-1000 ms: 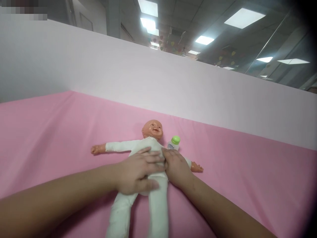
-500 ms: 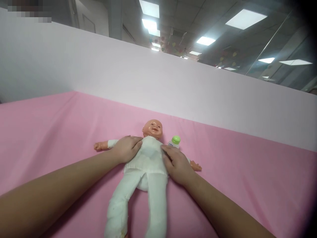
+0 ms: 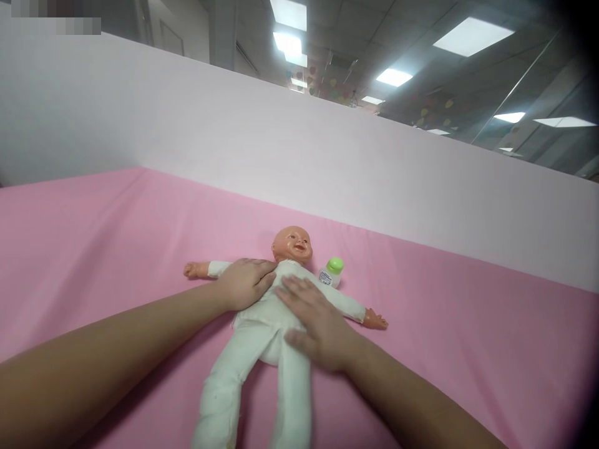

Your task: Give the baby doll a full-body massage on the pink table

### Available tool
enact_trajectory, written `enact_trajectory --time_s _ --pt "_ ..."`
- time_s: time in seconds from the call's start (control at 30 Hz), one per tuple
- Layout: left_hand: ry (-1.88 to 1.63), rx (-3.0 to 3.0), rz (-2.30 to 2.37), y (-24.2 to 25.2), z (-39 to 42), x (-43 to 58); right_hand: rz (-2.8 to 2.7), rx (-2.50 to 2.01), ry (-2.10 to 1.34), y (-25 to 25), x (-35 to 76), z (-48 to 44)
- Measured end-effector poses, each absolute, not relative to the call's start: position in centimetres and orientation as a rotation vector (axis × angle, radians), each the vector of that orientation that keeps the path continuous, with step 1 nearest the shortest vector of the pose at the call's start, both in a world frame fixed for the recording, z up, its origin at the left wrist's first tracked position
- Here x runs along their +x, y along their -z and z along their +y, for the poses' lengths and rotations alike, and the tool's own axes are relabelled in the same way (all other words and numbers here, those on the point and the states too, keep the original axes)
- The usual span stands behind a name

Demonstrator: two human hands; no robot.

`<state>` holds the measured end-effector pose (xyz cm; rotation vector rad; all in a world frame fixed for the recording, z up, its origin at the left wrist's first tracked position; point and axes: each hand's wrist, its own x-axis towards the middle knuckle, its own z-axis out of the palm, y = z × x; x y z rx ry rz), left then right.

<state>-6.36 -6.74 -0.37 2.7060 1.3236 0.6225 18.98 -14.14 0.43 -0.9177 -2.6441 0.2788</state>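
A baby doll [image 3: 262, 340] in a white suit lies on its back on the pink sheet [image 3: 116, 249], arms spread, head toward the partition. My left hand [image 3: 246, 284] rests flat on the doll's chest and shoulder, fingers stretched out. Lying open on the doll's belly is my right hand [image 3: 316, 324], fingers spread and thumb near the hip. A small white bottle with a green cap [image 3: 331, 272] stands just beyond the doll's arm, a little past my right fingertips.
A pale pink partition wall [image 3: 327, 162] runs behind the pink surface. Above it are ceiling lights and hanging decorations. The pink sheet stretches wide to the left and right of the doll.
My right hand has slid from the doll's side onto its belly. My left hand, which lay on the belly a second ago, has moved up to the chest and stays there.
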Motion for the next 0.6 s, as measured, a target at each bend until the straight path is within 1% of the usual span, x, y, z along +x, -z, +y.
enact_trajectory --time_s 0.1,0.2,0.37,0.47,0.6 --pt "-0.627 2.713 1.331 0.5 -6.6 -6.3 -2.508 -1.126 -0.264 0.5 19.9 -12.0" --pt "-0.636 2.704 1.360 0.5 -6.6 -6.2 -2.437 -1.197 -0.203 1.2 20.2 -11.5" --pt "-0.599 2.777 1.406 0.9 -7.4 -7.4 -2.402 -1.359 -0.016 2.0 20.9 -12.6" --pt "-0.562 2.872 1.469 1.4 -8.0 -9.2 -2.392 -1.500 0.121 2.7 22.0 -13.6" --pt "-0.531 2.906 1.591 1.8 -8.4 -12.2 -2.377 -1.578 0.271 3.5 23.8 -14.5"
